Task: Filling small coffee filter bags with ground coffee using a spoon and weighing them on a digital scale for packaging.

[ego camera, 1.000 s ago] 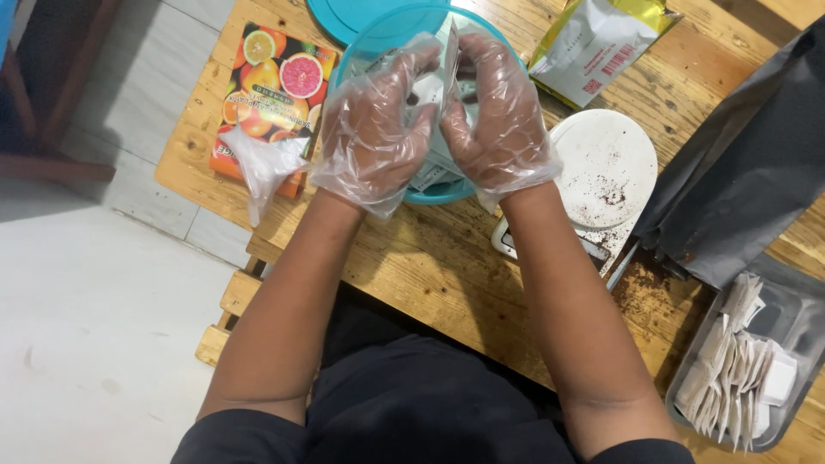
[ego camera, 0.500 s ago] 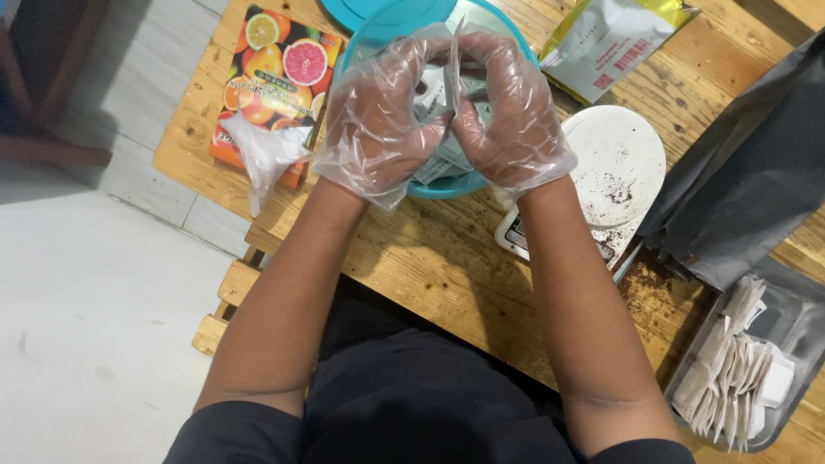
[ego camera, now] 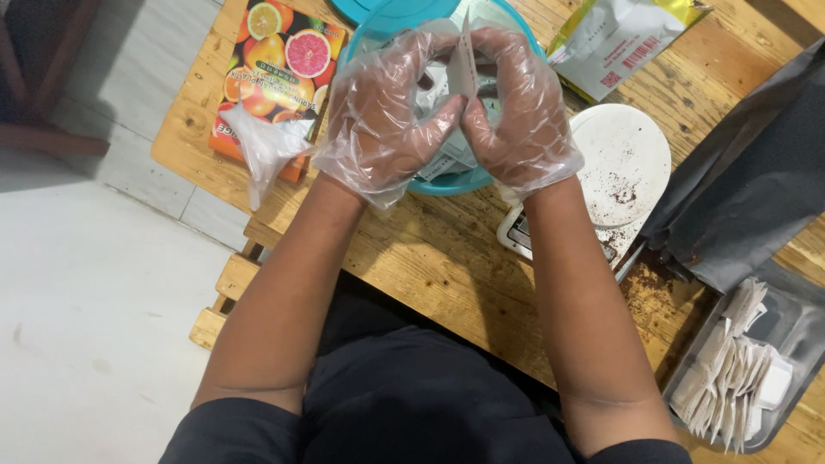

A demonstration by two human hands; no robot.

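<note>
Both of my hands wear thin clear plastic gloves and meet above a turquoise bowl (ego camera: 447, 182) on the wooden table (ego camera: 430, 266). My left hand (ego camera: 382, 116) and my right hand (ego camera: 520, 107) pinch a small white paper sachet (ego camera: 465, 64) between their fingertips, holding it upright on edge. More white sachets lie inside the bowl, mostly hidden behind my hands.
A small white scale (ego camera: 620, 163) dusted with dark grounds stands right of the bowl. A large dark grey bag (ego camera: 748, 189) lies at the right edge. A clear tray of several white sachets (ego camera: 739, 369) sits bottom right. A fruit-printed box (ego camera: 279, 60) with a loose plastic glove (ego camera: 262, 150) lies left; a silver-yellow pouch (ego camera: 614, 39) at the top.
My hands have stayed over the bowl, shifting slightly. The fingers have closed in on the sachet, which now stands more upright between them.
</note>
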